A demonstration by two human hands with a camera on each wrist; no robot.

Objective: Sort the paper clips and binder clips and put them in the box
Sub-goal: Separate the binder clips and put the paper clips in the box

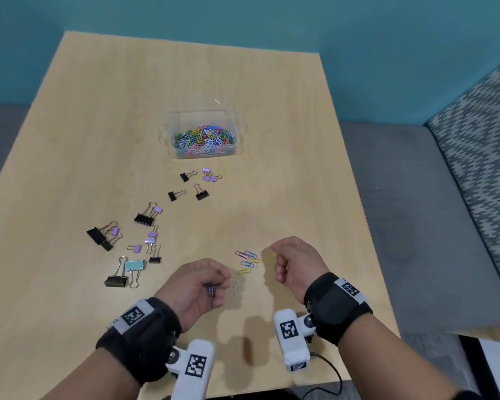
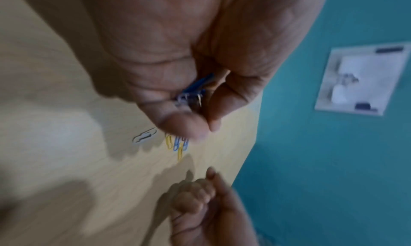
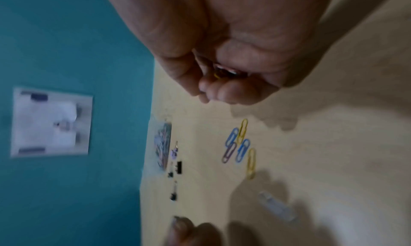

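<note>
Nearest us, our left hand (image 1: 197,284) sits at lower centre of the head view, fingers curled round a few gathered paper clips (image 2: 191,93). Our right hand (image 1: 293,262), to its right, is curled too, with a glimpse of yellow wire inside. Between them lie the loose paper clips (image 1: 247,262), long axes slanting toward upper left; both hands are about equally near. Binder clips (image 1: 127,243) spread toward left of centre. Directly above, mid-frame, waits the box (image 1: 204,135), already holding many clips.
</note>
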